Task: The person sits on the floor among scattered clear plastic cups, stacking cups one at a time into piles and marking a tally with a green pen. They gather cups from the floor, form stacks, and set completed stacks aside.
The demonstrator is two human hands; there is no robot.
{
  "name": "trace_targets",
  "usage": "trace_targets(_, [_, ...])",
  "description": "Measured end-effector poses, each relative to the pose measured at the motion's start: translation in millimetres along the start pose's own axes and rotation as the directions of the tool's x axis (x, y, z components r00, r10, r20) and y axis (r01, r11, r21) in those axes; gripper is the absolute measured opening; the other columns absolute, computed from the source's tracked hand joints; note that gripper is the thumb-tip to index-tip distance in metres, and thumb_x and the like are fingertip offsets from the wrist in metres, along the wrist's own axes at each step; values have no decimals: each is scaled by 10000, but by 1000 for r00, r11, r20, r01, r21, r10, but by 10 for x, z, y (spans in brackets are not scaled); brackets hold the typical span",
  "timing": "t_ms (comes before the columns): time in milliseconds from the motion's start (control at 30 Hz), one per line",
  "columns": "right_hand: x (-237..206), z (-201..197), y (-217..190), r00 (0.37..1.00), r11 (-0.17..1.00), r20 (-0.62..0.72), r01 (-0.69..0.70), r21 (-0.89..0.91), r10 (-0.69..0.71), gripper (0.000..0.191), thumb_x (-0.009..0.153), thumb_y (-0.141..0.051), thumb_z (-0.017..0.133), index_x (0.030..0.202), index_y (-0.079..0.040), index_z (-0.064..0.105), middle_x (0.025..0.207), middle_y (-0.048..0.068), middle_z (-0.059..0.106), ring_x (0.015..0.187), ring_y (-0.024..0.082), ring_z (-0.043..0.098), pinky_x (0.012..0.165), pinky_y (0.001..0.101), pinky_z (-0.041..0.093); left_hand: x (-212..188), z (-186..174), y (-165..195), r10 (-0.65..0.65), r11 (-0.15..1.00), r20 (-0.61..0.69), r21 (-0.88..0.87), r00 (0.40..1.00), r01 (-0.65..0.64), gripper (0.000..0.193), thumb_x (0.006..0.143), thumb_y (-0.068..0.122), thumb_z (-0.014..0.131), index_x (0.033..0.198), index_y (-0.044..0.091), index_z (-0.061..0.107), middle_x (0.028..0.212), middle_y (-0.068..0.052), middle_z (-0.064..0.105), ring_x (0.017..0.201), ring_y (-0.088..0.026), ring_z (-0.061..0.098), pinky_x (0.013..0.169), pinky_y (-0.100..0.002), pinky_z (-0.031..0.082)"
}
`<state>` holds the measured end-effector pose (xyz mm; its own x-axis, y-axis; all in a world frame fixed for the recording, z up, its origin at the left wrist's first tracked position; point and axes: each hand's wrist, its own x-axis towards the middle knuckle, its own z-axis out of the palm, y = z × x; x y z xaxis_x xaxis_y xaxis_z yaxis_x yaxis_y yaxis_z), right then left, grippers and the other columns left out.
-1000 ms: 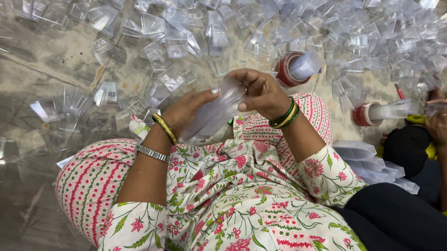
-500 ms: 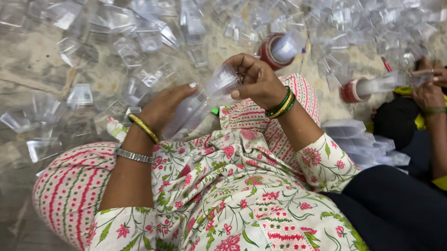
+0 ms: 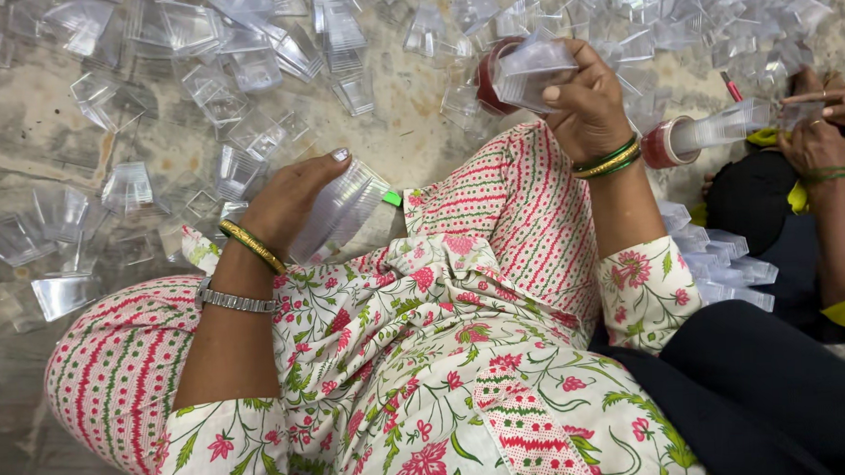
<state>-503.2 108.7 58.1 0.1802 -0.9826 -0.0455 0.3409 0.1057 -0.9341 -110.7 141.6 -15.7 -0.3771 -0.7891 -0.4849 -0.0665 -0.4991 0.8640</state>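
My left hand [image 3: 290, 197] grips a long nested stack of clear plastic cups [image 3: 339, 212] that rests slanted across my knee. Up near a red-capped roll [image 3: 485, 76], my right hand [image 3: 581, 96] holds a single clear square cup [image 3: 529, 70], well apart from the stack. I wear gold and green bangles on both wrists and a metal watch band on the left. My lap is covered in floral pink and green cloth.
Several loose clear plastic cups [image 3: 201, 49] lie scattered over the stone floor [image 3: 54, 138]. At the right, another person's hands [image 3: 817, 125] work a stack on a red-capped roll [image 3: 695, 134]. More stacked cups [image 3: 723, 260] lie by my right elbow.
My right hand has lifted away from the stack and up toward the scattered cups, now holding one loose cup. My left hand keeps the stack on my knee.
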Motion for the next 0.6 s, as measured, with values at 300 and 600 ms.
trace_targets(300, [-56,-268,51,992,999,-119,40,37,-35,505,890,1,683,1349,-3,474,1299,174,645,1233,330,680,1113,537,585,-37,-36,-60,68,997,-13,49,998,-67,574,934,449,587,1265,-10,685,1299,-104,718,1204,-185,628,1070,-290,410])
trace_targets(600, [-83,-464,-34,987,999,-156,30,19,-27,557,912,0,716,1414,12,476,1332,173,634,1267,307,669,1155,485,574,-77,-6,-22,-44,998,-12,-36,999,44,580,930,472,620,1234,-16,703,1238,-48,706,1163,-132,583,1058,-281,393])
